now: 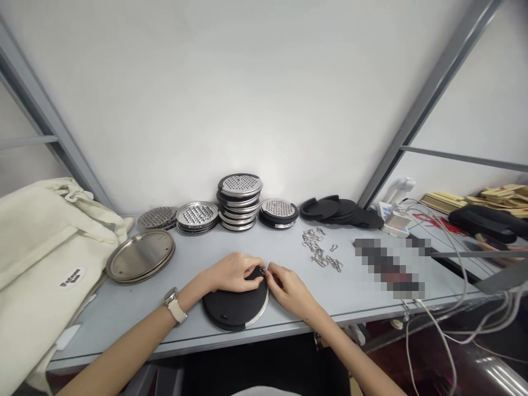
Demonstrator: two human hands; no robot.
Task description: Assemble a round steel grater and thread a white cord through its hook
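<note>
A round black disc with a steel rim [236, 308] lies flat near the table's front edge. My left hand [231, 273] rests curled over the disc's far edge and presses it down. My right hand [289, 289] pinches a small metal clip at the disc's upper right rim, its fingers closed on it. The two hands meet at that spot. A loose heap of small metal clips [319, 252] lies just beyond my right hand.
Along the wall stand a stack of perforated steel discs [240, 202], lower piles beside it [197, 216], one black-rimmed grater disc [279, 212] and black covers [338, 210]. A steel tray [140, 256] and a cream cloth bag [41, 247] lie at the left. Cables and a charger [396, 220] lie at the right.
</note>
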